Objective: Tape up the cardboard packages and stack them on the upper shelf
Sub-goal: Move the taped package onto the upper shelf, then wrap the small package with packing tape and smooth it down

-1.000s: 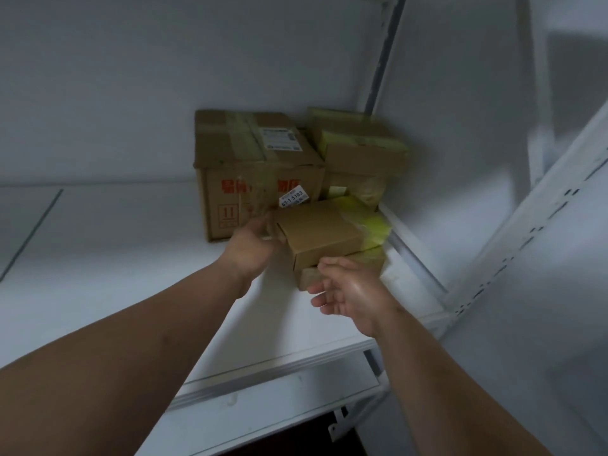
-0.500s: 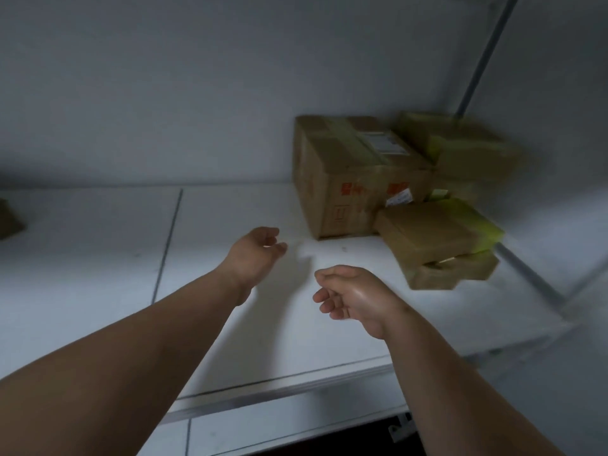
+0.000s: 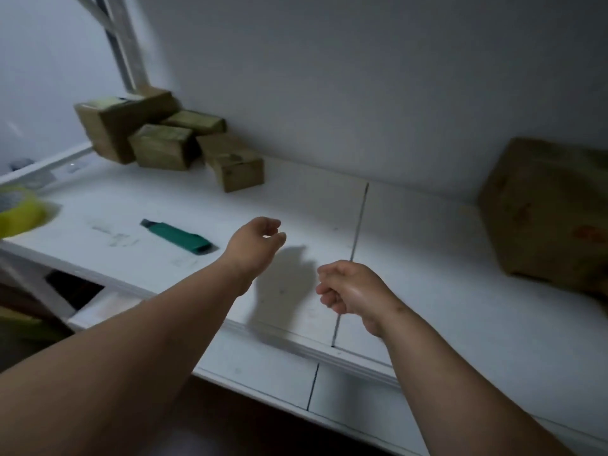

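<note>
Head view showed the left hand (image 3: 251,243) and right hand (image 3: 348,289), fingers loosely curled and holding nothing, above the white shelf (image 3: 427,258) near a green utility knife (image 3: 176,236).

Hands (image 3: 253,245) released the stacked box; view swung left.

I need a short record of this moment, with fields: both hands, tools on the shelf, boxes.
left hand: loosely curled, empty, above the shelf
right hand: loosely curled, empty
cutter: green, lying flat, left of the left hand
tape roll: yellow, at the far left edge
small boxes: clustered at back left
large box: at right
</note>
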### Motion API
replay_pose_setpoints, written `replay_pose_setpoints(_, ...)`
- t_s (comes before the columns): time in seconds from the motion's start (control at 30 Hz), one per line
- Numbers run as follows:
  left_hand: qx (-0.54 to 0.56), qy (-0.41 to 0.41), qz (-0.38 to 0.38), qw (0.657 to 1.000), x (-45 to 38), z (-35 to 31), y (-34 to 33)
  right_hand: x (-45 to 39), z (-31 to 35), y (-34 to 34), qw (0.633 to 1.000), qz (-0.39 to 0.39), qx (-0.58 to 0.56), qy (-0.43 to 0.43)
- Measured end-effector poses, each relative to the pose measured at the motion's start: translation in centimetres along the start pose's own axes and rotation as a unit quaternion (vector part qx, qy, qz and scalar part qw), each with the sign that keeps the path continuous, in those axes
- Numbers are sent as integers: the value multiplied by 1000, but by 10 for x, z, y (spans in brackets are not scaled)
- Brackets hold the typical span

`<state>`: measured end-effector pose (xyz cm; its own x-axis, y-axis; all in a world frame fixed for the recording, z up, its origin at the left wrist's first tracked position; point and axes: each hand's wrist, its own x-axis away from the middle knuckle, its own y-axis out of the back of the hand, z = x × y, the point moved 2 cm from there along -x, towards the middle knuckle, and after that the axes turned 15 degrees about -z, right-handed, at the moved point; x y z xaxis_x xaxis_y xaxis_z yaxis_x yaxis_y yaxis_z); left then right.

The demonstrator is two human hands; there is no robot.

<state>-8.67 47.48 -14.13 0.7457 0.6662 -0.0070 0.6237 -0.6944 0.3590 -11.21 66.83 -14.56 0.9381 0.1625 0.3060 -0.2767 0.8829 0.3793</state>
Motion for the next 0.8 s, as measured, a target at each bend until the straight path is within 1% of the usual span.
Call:
replay_pose_setpoints(0.13, 5, 11, -36, 999, -27, 31, 80, 4, 36, -73, 1000, 15, 15, 18)
replay_pose_setpoints(0.33, -2, 17, -77, 997, -92, 74, 204, -7, 105, -203, 998, -17, -5, 65)
replay_pose_setpoints(0.43, -9, 15, -82, 997, -121, 90, 251, -10, 131, -263, 997, -24, -5, 79)
replay_pose_setpoints(0.6, 5, 19, -79, 997, -162, 101, 295, -20, 159, -320, 995, -13, 16, 98)
replay_pose_setpoints(0.8, 25, 22, -84, 996, -207, 104, 318, -51, 193, -361, 991, -23, 34, 124)
